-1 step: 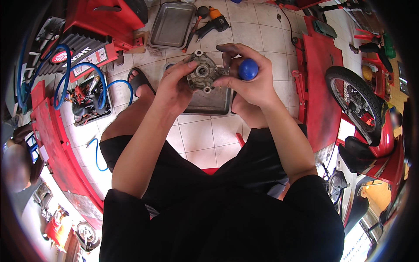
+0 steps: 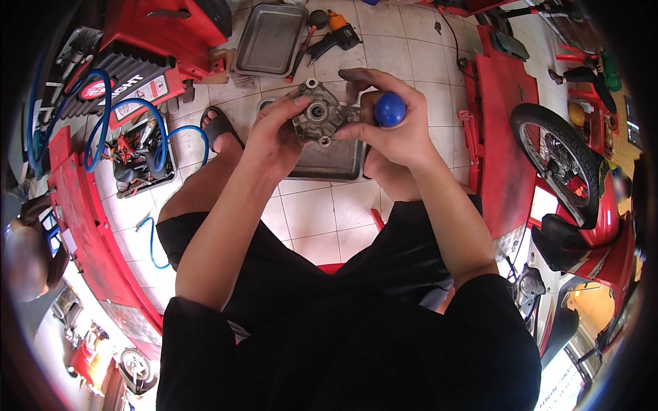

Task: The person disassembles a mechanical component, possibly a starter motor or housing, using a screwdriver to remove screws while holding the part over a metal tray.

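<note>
A grey cast-metal engine part (image 2: 319, 115) with a round central bore and bolt lugs is held up over a metal tray (image 2: 343, 164). My left hand (image 2: 274, 133) grips it by its left side, thumb on the face. My right hand (image 2: 397, 133) is closed round a tool with a ball-shaped blue handle (image 2: 390, 109), which rests in the palm. The thumb and fingertips reach the part's right edge. The tool's other end is hidden by the fingers and the part.
Ahead on the tiled floor lie another metal tray (image 2: 271, 41), a hammer (image 2: 307, 44) and an orange-black power tool (image 2: 334, 38). Left stand a toolbox of hand tools (image 2: 144, 154) and a blue air hose (image 2: 164, 130). Red lift platforms (image 2: 504, 137) flank me; a motorcycle wheel (image 2: 558, 161) is right.
Almost nothing differs. The metal part and the fingers of my right hand have shifted very slightly.
</note>
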Demonstrator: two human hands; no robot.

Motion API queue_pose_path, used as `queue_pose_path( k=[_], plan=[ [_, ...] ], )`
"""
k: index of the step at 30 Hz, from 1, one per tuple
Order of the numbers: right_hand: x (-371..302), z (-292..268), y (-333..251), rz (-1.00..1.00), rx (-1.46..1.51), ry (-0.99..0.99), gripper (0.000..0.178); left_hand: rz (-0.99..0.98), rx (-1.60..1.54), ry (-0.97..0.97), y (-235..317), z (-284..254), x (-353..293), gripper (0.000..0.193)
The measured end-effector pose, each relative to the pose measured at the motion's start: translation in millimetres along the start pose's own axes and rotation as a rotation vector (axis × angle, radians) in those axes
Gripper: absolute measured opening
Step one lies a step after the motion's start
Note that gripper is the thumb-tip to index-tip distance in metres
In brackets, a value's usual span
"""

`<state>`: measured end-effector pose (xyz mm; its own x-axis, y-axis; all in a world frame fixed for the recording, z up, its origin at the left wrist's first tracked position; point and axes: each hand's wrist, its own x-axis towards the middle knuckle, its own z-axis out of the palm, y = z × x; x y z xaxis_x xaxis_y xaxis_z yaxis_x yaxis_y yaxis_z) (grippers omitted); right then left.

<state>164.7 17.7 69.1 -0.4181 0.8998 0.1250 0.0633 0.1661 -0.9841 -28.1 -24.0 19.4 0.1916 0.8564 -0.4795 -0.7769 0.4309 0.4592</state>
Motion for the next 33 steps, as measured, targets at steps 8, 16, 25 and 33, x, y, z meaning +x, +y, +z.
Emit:
queue_pose_path(
  k=[8, 16, 25, 33],
  plan=[
    [-8.2, -4.1, -0.1, -0.006, 0.028, -0.062, 0.058, -0.023, -0.002, 0.009, -4.6, 4.3, -8.3, 0.020],
    [-3.9, -2.2, 6.9, -0.093, 0.090, -0.036, 0.060, -0.035, -0.006, -0.009, -0.4, 4.3, -3.3, 0.021],
    [-0.7, -5.4, 7.1, -0.059, 0.044, -0.056, 0.057, -0.050, -0.032, -0.022, 1.7, 1.0, -2.5, 0.022],
    [-2.2, 1.5, 3.1, 0.014, 0.177, 0.022, 0.057, -0.041, -0.024, -0.003, 1.0, 2.8, -2.2, 0.020]
  ],
)
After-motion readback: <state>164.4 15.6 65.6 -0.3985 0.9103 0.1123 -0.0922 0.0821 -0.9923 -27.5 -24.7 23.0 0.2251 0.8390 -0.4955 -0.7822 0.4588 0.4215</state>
